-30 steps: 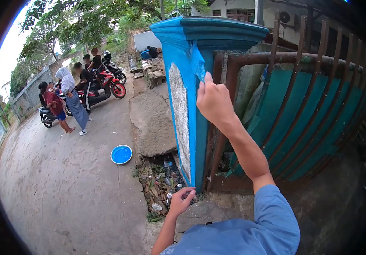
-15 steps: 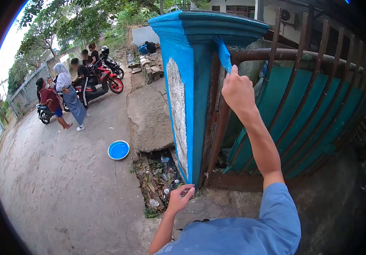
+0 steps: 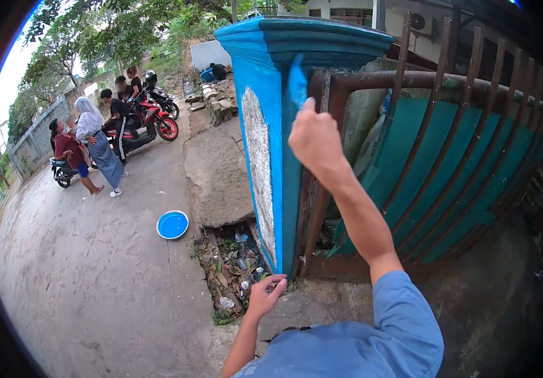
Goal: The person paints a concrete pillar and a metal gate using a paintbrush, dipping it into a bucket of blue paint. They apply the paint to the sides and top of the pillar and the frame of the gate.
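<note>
Pillar (image 3: 271,120): blue gate post with a moulded cap; the landmark for all places below.
Right hand (image 3: 315,140): raised against the pillar's gate-side corner, just under the cap, fingers closed round the brush (image 3: 297,80).
Brush: above the right hand, its blue-coated tip touching or just beside the corner edge; which of the two cannot be told.
Brush axis: long axis near upright, leaning slightly left; the tip points up towards the cap, the handle is hidden in the fist.
Left hand (image 3: 265,295): low at the pillar's foot, fingers half curled; whether it holds anything cannot be told.
Technique (judgement): keep the strokes along the corner, press lightly, and keep the tip off the rusty gate (image 3: 410,82) right of the pillar.
Basin (image 3: 172,225): blue, on the road left of the pillar.
</note>
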The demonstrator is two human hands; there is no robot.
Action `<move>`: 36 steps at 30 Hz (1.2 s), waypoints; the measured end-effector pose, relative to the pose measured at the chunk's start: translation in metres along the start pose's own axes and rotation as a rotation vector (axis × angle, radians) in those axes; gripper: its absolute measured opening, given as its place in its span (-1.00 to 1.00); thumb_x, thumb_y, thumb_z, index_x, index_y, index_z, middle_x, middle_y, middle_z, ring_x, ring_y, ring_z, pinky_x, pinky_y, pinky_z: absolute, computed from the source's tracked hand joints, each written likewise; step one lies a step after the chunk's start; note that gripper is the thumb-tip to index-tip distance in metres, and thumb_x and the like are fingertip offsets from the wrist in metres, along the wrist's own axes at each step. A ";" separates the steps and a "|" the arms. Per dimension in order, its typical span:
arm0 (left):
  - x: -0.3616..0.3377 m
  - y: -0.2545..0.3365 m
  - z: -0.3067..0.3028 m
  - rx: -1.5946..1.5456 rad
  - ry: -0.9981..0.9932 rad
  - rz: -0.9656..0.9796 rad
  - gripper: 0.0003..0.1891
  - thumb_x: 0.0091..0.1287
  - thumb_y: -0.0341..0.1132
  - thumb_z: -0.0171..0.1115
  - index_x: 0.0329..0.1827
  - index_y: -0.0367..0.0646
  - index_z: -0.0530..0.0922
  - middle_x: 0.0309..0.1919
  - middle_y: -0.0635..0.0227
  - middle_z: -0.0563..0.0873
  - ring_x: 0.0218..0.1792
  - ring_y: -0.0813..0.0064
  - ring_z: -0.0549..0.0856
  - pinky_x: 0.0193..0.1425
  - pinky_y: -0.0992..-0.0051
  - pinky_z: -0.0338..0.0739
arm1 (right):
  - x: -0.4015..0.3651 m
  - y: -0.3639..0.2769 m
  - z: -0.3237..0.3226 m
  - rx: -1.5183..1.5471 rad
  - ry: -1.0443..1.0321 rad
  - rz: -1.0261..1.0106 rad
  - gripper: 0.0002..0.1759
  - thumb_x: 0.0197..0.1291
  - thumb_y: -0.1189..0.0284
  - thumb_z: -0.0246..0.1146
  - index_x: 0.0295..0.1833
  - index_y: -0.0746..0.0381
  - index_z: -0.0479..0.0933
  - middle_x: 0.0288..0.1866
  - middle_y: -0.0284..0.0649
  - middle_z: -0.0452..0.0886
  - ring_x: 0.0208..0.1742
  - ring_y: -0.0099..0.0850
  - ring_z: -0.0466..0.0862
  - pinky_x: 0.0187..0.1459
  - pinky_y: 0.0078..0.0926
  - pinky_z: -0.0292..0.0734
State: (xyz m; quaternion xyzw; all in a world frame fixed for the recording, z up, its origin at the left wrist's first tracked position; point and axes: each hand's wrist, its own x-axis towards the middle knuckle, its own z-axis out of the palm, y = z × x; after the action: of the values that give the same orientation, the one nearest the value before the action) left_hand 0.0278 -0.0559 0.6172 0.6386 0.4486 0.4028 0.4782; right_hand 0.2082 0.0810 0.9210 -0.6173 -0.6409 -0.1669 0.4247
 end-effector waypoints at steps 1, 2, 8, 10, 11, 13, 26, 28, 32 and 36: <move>0.000 0.001 0.000 -0.001 0.002 0.006 -0.72 0.34 -0.22 0.24 -0.05 -0.24 0.67 -0.23 0.28 0.77 -0.31 0.58 0.72 -0.18 0.54 0.59 | -0.008 -0.008 -0.003 0.036 -0.020 -0.042 -0.45 0.16 0.50 0.05 0.20 0.68 0.30 -0.41 0.28 0.61 -0.36 0.14 0.68 -0.28 -0.03 0.62; -0.001 0.000 -0.001 -0.008 0.005 0.006 -0.72 0.34 -0.22 0.23 -0.05 -0.24 0.67 -0.23 0.29 0.77 -0.31 0.59 0.72 -0.18 0.55 0.58 | -0.016 -0.014 -0.006 0.074 -0.041 -0.084 -0.45 0.17 0.50 0.06 0.20 0.68 0.30 -0.46 0.25 0.61 -0.40 0.13 0.68 -0.30 -0.02 0.61; -0.005 -0.014 -0.009 -0.055 0.058 0.023 -0.73 0.34 -0.23 0.23 -0.06 -0.23 0.67 -0.23 0.34 0.76 -0.31 0.64 0.70 -0.19 0.58 0.57 | -0.014 -0.012 -0.023 0.165 0.138 -0.329 -0.49 0.29 0.41 0.08 0.17 0.66 0.33 -0.64 0.11 0.57 -0.60 0.05 0.63 -0.48 -0.07 0.58; -0.006 -0.015 -0.011 -0.029 0.076 0.026 -0.73 0.34 -0.23 0.24 -0.06 -0.23 0.67 -0.23 0.36 0.76 -0.32 0.66 0.68 -0.20 0.58 0.56 | 0.006 0.002 -0.031 0.062 0.135 -0.230 -0.54 0.31 0.39 0.06 0.18 0.55 0.38 -0.60 0.13 0.59 -0.53 0.09 0.65 -0.46 -0.07 0.61; -0.007 -0.011 -0.013 -0.019 0.077 0.018 -0.73 0.34 -0.22 0.24 -0.06 -0.23 0.67 -0.23 0.36 0.76 -0.33 0.68 0.66 -0.22 0.59 0.55 | 0.014 0.012 -0.035 0.011 0.146 -0.206 -0.56 0.31 0.38 0.06 0.16 0.52 0.40 -0.57 0.16 0.59 -0.49 0.10 0.66 -0.43 -0.04 0.61; -0.008 -0.007 -0.014 -0.010 0.074 0.017 -0.73 0.34 -0.22 0.24 -0.06 -0.23 0.67 -0.22 0.37 0.76 -0.35 0.69 0.64 -0.25 0.60 0.54 | 0.022 0.034 -0.042 -0.043 0.163 -0.182 -0.58 0.31 0.37 0.05 0.14 0.48 0.42 -0.54 0.18 0.60 -0.45 0.12 0.67 -0.39 0.00 0.62; 0.001 -0.001 -0.010 0.005 -0.004 -0.004 -0.72 0.33 -0.20 0.25 -0.06 -0.23 0.68 -0.19 0.35 0.77 -0.35 0.67 0.65 -0.21 0.60 0.55 | 0.043 0.064 -0.071 -0.160 0.283 0.119 -0.72 0.24 0.41 0.07 -0.15 0.45 0.49 -0.43 0.25 0.61 -0.32 0.17 0.66 -0.20 0.02 0.60; 0.004 -0.002 -0.010 -0.029 0.003 0.005 -0.72 0.33 -0.20 0.26 -0.06 -0.23 0.68 -0.19 0.35 0.77 -0.34 0.67 0.66 -0.20 0.60 0.56 | 0.045 0.046 -0.059 -0.014 0.194 0.000 -0.73 0.21 0.42 0.07 -0.18 0.45 0.49 -0.44 0.25 0.61 -0.31 0.19 0.66 -0.20 0.04 0.59; 0.002 -0.014 -0.008 -0.048 0.036 -0.037 -0.72 0.33 -0.20 0.25 -0.06 -0.22 0.68 -0.20 0.34 0.77 -0.29 0.65 0.68 -0.17 0.58 0.57 | 0.025 0.012 -0.050 0.108 0.166 -0.104 -0.72 0.22 0.44 0.07 -0.16 0.49 0.48 -0.50 0.27 0.58 -0.38 0.19 0.64 -0.29 0.03 0.60; 0.005 -0.010 -0.007 0.003 0.026 -0.013 -0.72 0.34 -0.20 0.25 -0.05 -0.22 0.68 -0.20 0.33 0.77 -0.28 0.64 0.68 -0.17 0.58 0.56 | 0.006 0.000 -0.063 0.211 0.065 -0.235 -0.65 0.26 0.45 0.08 0.00 0.55 0.47 -0.59 0.24 0.55 -0.47 0.13 0.64 -0.37 -0.02 0.58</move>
State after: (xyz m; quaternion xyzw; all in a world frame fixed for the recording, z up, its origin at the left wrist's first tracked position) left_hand 0.0207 -0.0483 0.6089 0.6311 0.4595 0.4074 0.4739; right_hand 0.2307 0.0389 0.9623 -0.4841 -0.7086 -0.1672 0.4854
